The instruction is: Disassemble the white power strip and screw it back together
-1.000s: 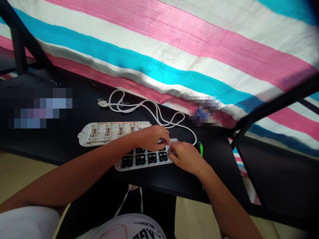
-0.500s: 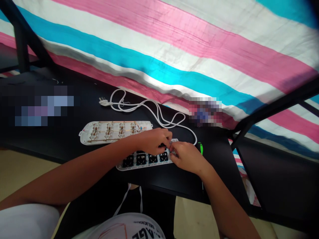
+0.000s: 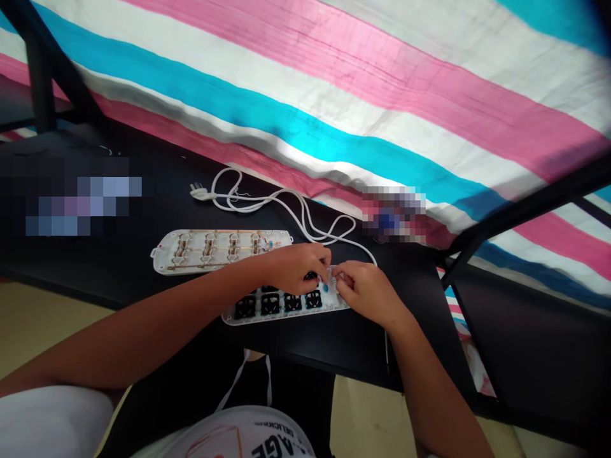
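An opened power strip lies in two white halves on the black table. The nearer half [image 3: 281,315] carries rows of black socket inserts [image 3: 270,304]. My left hand [image 3: 301,268] is over its upper middle, fingers curled down in a pinch; whatever is between them is hidden. My right hand [image 3: 366,289] bends over the right end of the same half, thumb and fingers pinched together, their contents too small to make out. Between the hands a small blue part [image 3: 325,288] shows. The other half [image 3: 165,254], with brass contact strips [image 3: 209,248], lies behind my left forearm.
A white power cord [image 3: 286,194] loops behind the halves, its plug [image 3: 198,191] to the left. A thin screwdriver shaft [image 3: 387,351] shows beside my right forearm. Striped cloth [image 3: 305,127] hangs behind the black table [image 3: 143,178]; blurred patches hide some items.
My right hand has shifted slightly right and away from my left, uncovering the small blue part. It now covers the screwdriver's green handle. My left hand has barely moved.
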The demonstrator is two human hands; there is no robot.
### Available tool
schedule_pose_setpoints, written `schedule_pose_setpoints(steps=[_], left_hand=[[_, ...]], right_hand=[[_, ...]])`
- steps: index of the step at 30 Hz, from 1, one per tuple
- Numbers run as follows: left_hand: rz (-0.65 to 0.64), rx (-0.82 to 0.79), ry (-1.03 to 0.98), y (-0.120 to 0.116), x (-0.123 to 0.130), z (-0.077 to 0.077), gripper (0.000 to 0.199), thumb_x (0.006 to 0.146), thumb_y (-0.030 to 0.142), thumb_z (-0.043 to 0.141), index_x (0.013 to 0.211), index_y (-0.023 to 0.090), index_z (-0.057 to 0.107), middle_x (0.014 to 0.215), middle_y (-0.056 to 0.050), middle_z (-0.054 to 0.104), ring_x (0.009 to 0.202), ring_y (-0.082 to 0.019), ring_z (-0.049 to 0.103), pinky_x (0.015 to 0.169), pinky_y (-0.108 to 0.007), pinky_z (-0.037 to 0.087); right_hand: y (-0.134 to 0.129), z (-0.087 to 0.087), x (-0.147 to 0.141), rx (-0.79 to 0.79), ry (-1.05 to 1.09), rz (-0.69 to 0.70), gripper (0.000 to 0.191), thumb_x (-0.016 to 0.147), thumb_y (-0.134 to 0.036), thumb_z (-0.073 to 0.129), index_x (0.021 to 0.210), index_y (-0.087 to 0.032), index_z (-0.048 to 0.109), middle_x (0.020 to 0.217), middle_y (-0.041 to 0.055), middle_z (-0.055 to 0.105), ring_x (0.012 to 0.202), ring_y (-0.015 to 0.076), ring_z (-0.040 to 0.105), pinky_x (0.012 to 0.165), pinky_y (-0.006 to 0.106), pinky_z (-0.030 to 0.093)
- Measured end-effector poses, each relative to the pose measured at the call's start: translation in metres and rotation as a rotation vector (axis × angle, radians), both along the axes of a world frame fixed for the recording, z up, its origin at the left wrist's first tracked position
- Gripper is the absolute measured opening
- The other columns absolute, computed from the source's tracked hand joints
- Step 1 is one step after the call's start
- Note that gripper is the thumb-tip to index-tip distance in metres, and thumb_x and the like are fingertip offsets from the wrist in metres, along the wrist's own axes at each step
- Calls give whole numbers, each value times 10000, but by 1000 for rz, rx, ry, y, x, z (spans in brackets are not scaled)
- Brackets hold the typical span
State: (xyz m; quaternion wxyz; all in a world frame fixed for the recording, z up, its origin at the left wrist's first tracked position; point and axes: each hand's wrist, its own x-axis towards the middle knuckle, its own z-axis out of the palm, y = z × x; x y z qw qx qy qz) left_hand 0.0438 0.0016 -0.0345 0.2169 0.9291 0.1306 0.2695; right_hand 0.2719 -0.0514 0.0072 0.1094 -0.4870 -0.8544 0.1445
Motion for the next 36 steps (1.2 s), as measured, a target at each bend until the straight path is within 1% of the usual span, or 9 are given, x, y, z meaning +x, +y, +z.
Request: schedule_pose_setpoints(steps=[4,8,12,19,24,26,29,34,36], left_hand=[[-25,-7,61,-3,2,1,351,769,33,663,1003,241,823,1012,-79,664,929,-218,635,854,-327,514],[-26,-16,74,-3,3,0,328,788,40,669,989,246,827,1029,-81,674,952,-224,635,870,-335,510],[-38,-27,77,-3,3,1,304,793,33,656,952,235,818,1025,-77,683,953,-220,633,872,-336,507],[-41,-34,47,-3,3,3,314,771,27,673,931,252,822,972,-57,701,892,-201,641,848,-323,508],[-39,-26,21,-2,3,2,244,779,58,693,883,239,819,960,-64,707,873,-202,647,834,-330,507],[-37,-23,25,-1,3,1,227,785,66,695,878,232,819,963,-69,706,881,-205,648,839,-332,505],[-37,-22,33,-1,3,0,220,794,67,689,886,220,818,969,-73,700,885,-204,648,841,-330,503],[-12,-46,46,-3,2,1,90,844,187,730,917,200,781,1021,-85,678,917,-205,650,848,-322,508],[8,-67,49,-3,1,1,168,839,290,780,966,186,744,1075,-98,667,959,-222,652,876,-332,512]], right_hand=[[5,1,8,23,35,-60,202,901,-179,571,992,-202,750,863,34,720,736,166,605,708,291,390],[4,-3,3,-19,-6,31,159,904,-172,563,895,-189,720,795,27,677,704,155,560,678,289,342],[2,-7,-3,-61,-23,92,137,875,-158,592,742,-190,604,709,-3,602,649,132,481,639,287,274],[5,-8,0,-111,-21,111,200,867,-133,583,680,-195,549,679,-18,555,654,127,473,649,276,284],[3,-6,1,-125,-27,126,132,863,-163,630,736,-198,642,678,-16,576,643,128,488,650,270,307],[3,-5,2,-139,-32,125,53,858,-185,664,828,-206,702,673,-25,577,635,128,494,643,268,309],[3,-4,4,-168,-31,126,80,869,-229,697,938,-216,735,675,-35,580,627,122,498,629,264,302],[3,-3,3,-175,-36,114,78,892,-246,690,826,-205,688,660,-40,557,614,113,466,613,268,285],[4,-2,2,-178,-36,110,79,889,-231,689,815,-206,685,662,-41,553,612,111,462,608,269,277]])
